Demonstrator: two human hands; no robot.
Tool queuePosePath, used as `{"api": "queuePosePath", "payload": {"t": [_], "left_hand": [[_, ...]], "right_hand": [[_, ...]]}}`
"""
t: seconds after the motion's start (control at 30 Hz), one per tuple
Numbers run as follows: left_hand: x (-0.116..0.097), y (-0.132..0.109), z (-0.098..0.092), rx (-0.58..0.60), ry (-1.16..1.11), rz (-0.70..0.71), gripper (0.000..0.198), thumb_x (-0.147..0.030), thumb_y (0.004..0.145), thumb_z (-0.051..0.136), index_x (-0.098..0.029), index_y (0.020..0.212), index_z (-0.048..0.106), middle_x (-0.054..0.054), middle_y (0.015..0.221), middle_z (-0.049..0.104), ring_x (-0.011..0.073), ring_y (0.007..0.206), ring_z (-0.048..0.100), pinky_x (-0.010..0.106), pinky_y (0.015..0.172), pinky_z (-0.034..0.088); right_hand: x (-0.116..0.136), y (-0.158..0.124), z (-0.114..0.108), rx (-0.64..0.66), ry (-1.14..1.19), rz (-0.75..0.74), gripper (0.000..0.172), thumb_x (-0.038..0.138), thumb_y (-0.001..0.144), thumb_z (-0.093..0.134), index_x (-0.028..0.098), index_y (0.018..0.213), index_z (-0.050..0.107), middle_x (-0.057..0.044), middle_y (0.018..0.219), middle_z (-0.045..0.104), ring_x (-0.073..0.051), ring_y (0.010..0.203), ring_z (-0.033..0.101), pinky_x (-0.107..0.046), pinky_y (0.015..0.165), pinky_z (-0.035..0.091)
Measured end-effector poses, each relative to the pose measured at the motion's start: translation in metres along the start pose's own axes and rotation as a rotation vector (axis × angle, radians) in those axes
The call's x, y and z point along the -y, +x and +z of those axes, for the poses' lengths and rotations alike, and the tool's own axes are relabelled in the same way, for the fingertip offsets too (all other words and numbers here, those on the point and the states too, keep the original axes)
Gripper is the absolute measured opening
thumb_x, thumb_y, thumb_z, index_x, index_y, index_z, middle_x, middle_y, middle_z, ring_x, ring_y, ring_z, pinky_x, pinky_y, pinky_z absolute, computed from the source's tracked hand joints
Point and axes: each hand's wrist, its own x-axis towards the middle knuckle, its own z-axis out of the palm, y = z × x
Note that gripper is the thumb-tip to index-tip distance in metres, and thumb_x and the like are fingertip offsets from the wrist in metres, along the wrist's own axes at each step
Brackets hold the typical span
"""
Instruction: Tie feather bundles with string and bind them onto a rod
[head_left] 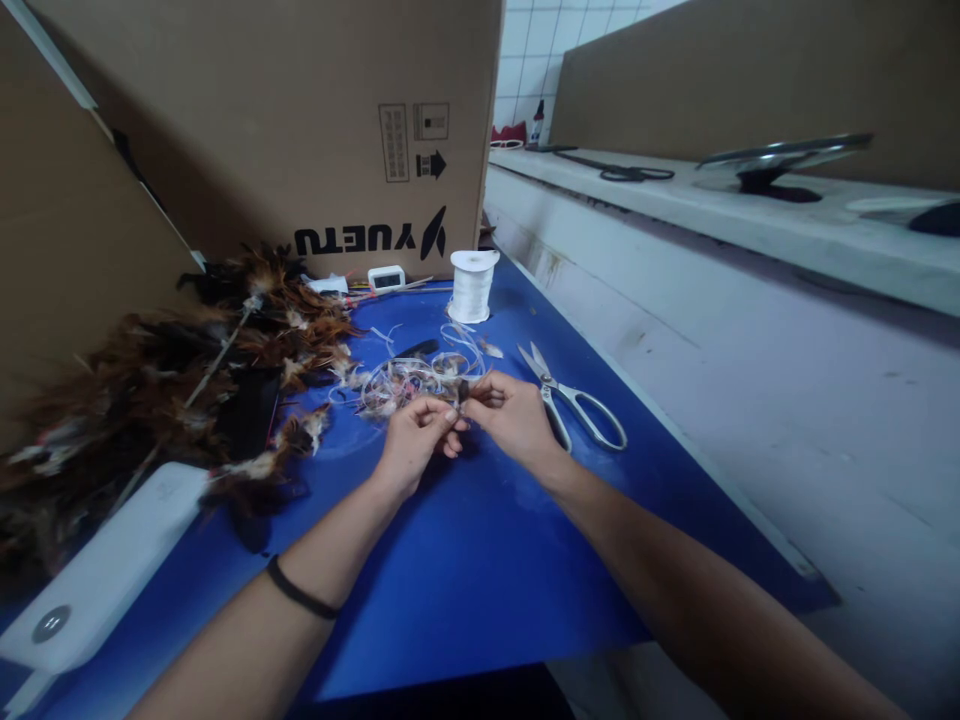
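My left hand (421, 435) and my right hand (516, 412) meet fingertip to fingertip over the blue table. Both are closed in a pinch; what lies between the fingers is too small to make out, though a dark, feather-like tuft (463, 388) shows at the right fingertips. Just beyond them is a tangled heap of clear ribbon and feather scraps (397, 383). Silver scissors (574, 398) lie with blades parted beside my right hand. A white spool (472, 290) of ribbon stands upright behind the heap.
Brown feather bunches on sticks (217, 370) pile up at the left. A white device (105, 570) sits at the near left. A large cardboard box (337, 120) stands at the back, with a small white display (386, 279) before it. A ledge (712, 215) runs along the right.
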Motion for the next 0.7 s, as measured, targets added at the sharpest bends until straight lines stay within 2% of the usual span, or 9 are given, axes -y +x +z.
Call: {"api": "queuePosePath", "payload": {"t": [0.23, 0.4, 0.53, 0.7], "left_hand": [[0.002, 0.002, -0.003, -0.031, -0.057, -0.004, 0.026, -0.029, 0.065, 0.069, -0.011, 0.077, 0.055, 0.003, 0.066, 0.064, 0.0064, 0.046, 0.054, 0.018, 0.044, 0.044], [0.002, 0.003, -0.006, -0.040, -0.093, 0.014, 0.024, -0.027, 0.065, 0.069, -0.012, 0.077, 0.055, 0.001, 0.063, 0.063, 0.0058, 0.045, 0.053, 0.017, 0.044, 0.042], [0.001, 0.002, -0.005, -0.036, -0.070, 0.036, 0.026, -0.029, 0.065, 0.070, -0.012, 0.077, 0.054, 0.002, 0.063, 0.063, 0.0064, 0.045, 0.053, 0.018, 0.043, 0.042], [0.000, 0.000, -0.003, -0.028, -0.036, 0.012, 0.028, -0.032, 0.065, 0.069, -0.013, 0.077, 0.054, 0.002, 0.065, 0.064, 0.0067, 0.045, 0.053, 0.018, 0.043, 0.042]], "right_hand": [[0.000, 0.000, 0.002, 0.037, 0.117, 0.051, 0.008, 0.020, 0.065, 0.059, 0.017, 0.071, 0.057, 0.001, 0.063, 0.061, -0.012, 0.055, 0.057, -0.024, 0.051, 0.044], [0.005, 0.000, 0.002, 0.114, 0.221, 0.095, 0.018, 0.022, 0.064, 0.062, 0.017, 0.080, 0.055, 0.001, 0.062, 0.059, -0.012, 0.055, 0.056, -0.024, 0.050, 0.045], [0.010, -0.001, 0.001, 0.104, 0.210, 0.057, 0.016, 0.025, 0.065, 0.064, 0.016, 0.076, 0.055, 0.001, 0.063, 0.059, -0.011, 0.057, 0.056, -0.025, 0.053, 0.045], [0.011, -0.001, 0.000, 0.085, 0.222, 0.079, 0.015, 0.027, 0.066, 0.064, 0.017, 0.072, 0.054, 0.002, 0.060, 0.059, -0.011, 0.053, 0.056, -0.025, 0.053, 0.045]]}}
